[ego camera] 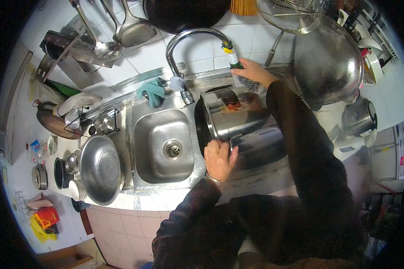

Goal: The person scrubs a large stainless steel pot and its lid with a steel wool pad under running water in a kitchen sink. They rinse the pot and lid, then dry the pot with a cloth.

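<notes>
A large stainless steel pot is tipped on its side over the right part of the sink, with an orange-brown patch on its shiny wall. My left hand grips the pot's near edge, fingers curled around the rim. At the tap's outlet, my right hand holds the green end of the white flexible spout. Just under that hand is a grey steel-wool scrubber; whether the palm also holds it is hidden. The curved chrome tap arches above.
The steel sink basin lies left of the pot. A teal cloth rests behind it. A wide metal bowl stands on the left counter. Ladles and a turner hang on the tiled wall. A large perforated strainer leans at right.
</notes>
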Tool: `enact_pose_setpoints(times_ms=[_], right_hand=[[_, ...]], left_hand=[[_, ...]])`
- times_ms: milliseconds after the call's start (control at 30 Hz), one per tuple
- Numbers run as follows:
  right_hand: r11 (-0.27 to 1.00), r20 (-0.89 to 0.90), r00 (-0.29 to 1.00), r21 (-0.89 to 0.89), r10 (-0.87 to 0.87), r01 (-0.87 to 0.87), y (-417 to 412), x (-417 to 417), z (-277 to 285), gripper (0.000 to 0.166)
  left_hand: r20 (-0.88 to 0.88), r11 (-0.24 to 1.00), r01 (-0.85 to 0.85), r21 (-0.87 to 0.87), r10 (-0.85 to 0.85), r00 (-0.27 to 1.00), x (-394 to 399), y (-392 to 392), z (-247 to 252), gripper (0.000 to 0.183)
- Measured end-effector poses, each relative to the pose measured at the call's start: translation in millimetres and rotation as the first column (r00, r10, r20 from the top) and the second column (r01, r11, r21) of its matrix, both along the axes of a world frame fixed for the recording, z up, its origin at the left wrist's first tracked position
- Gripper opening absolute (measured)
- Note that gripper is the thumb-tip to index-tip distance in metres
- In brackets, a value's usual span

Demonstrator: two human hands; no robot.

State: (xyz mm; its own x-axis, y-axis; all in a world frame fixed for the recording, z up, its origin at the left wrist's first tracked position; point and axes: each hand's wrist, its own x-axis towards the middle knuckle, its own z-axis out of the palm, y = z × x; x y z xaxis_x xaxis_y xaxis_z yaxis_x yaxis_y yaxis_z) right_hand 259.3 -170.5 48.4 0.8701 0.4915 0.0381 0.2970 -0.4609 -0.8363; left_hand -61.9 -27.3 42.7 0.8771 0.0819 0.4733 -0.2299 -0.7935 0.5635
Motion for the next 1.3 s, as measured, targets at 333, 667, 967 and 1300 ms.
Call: enact_pose_setpoints(times_ms=[333, 667, 967, 1300], right_hand=[[0.971, -0.001, 1.0, -0.238, 0.025, -0.025, -0.1, -24.1, 46.1, 0.061], [0.967, -0.034, 0.999, -0.256, -0.001, -0.008, 8.5, -34.3, 56.9, 0.054], [0.985, -0.098, 0.994, -0.17, -0.054, 0.037, 7.9, -31.5, 38.3, 0.053], [0.997, -0.086, 0.994, 0.006, -0.07, 0.071, 8.3, -23.9, 12.6, 0.045]], left_hand=[[0.027, 0.956, 0.101, -0.276, -0.097, 0.995, 96.1, 16.3, -19.6, 0.019], [-0.478, 0.911, -0.153, -0.384, -0.054, 0.877, 204.0, 68.4, -73.1, 0.05], [-0.467, 0.773, -0.245, -0.586, -0.074, 0.881, 166.5, 29.1, -20.7, 0.04], [-0.296, 0.786, -0.056, -0.615, -0.165, 0.941, 131.5, 24.3, -33.5, 0.035]])
